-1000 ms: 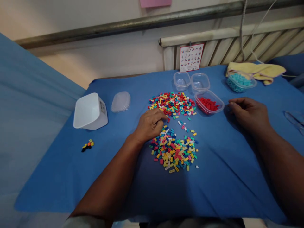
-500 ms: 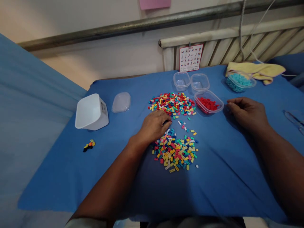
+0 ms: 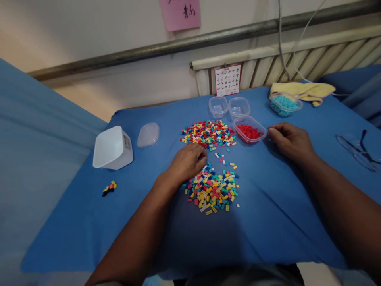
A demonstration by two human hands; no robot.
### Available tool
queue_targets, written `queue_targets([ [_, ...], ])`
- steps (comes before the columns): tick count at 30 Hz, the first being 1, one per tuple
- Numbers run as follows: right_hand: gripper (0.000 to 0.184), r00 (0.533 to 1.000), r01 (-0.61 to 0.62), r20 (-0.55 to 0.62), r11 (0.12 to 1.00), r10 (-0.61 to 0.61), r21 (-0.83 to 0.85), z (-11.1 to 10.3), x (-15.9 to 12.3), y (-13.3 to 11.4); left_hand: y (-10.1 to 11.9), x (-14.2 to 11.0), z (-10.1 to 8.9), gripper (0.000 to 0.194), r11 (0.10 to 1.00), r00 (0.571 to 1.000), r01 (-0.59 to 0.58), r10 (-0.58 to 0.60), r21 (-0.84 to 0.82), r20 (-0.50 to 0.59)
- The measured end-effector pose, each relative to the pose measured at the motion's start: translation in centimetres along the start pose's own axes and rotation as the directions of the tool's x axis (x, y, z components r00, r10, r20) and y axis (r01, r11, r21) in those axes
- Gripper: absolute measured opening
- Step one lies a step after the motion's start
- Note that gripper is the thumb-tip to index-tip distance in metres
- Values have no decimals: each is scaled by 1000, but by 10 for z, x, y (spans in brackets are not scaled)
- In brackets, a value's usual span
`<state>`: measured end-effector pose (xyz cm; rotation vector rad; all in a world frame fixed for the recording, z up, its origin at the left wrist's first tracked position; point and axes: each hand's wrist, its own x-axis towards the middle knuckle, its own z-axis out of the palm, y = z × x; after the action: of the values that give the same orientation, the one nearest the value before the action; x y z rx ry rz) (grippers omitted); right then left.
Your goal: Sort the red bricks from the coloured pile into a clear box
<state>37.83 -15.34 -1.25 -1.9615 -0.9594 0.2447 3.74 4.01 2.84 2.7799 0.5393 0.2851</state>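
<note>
My left hand (image 3: 190,161) lies palm down between two heaps of small coloured toy bricks, its fingers curled closed. The far heap (image 3: 210,133) holds many red pieces; the near heap (image 3: 212,188) is mostly yellow, pink and teal. A few loose bricks (image 3: 225,162) lie between them. What the left fingertips hold, if anything, is hidden. My right hand (image 3: 290,141) rests on its side on the cloth, fingers curled in and thumb close to the forefinger. Its fingertips are just right of a clear tub of red bricks (image 3: 249,130); I cannot make out anything in them.
Two clear tubs (image 3: 239,107) stand behind the red one. A tub of turquoise bricks (image 3: 284,105) sits by a yellow cloth (image 3: 303,91). Leftward are a white bin (image 3: 111,149), a clear lid (image 3: 148,135) and a small brick figure (image 3: 109,188). Eyeglasses (image 3: 358,153) lie far right.
The camera has turned slightly up and right, so the table's things appear further left and the eyeglasses show more fully. Both hands stay in nearly the same places, still curled.
</note>
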Motion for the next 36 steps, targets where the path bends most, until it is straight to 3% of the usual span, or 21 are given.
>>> queue_targets([
  [4, 39, 998, 53, 31, 993, -57, 106, 6, -2, -4, 7, 4, -4, 9, 992, 1000, 22, -24, -124, -18],
  [7, 41, 997, 55, 40, 980, -64, 189, 13, 0, -8, 20, 21, -9, 9, 973, 999, -15, 4, -230, -52],
  [11, 44, 998, -14, 56, 960, -1, 281, 17, 6, -12, 45, 71, -5, 7, 957, 989, -108, 75, -268, -129],
  [15, 53, 995, -91, 74, 927, 69, 364, 15, 10, -12, 72, 125, 13, 11, 947, 973, -169, 117, -272, -198],
  [18, 52, 991, -130, 81, 906, 106, 404, 14, 11, -14, 78, 144, 23, 18, 946, 971, -188, 140, -264, -192],
  [21, 50, 987, -155, 96, 897, 127, 414, 12, 12, -15, 62, 137, 21, 22, 960, 963, -177, 123, -219, -238],
  [24, 50, 985, -163, 125, 903, 122, 399, 5, 13, -13, 28, 113, 10, 23, 983, 962, -94, 49, -158, -270],
  [27, 60, 966, -185, 239, 910, 99, 371, -7, 14, -6, -7, 86, 0, 27, 993, 967, 22, -50, -115, -250],
  [29, 63, 954, -184, 290, 918, 80, 352, -14, 14, 0, -18, 73, -1, 31, 996, 972, 46, -62, -75, -227],
  [32, 46, 988, -121, 132, 952, 86, 282, -18, 12, 4, -12, 68, 8, 39, 999, 985, -30, 32, 15, -168],
  [34, 41, 995, -92, -16, 968, 98, 232, -16, 11, 5, 5, 73, 17, 46, 991, 990, -101, 109, 88, -92],
  [36, 38, 993, -84, -65, 972, 101, 220, -13, 12, 5, 23, 86, 25, 55, 977, 988, -152, 151, 152, 19],
])
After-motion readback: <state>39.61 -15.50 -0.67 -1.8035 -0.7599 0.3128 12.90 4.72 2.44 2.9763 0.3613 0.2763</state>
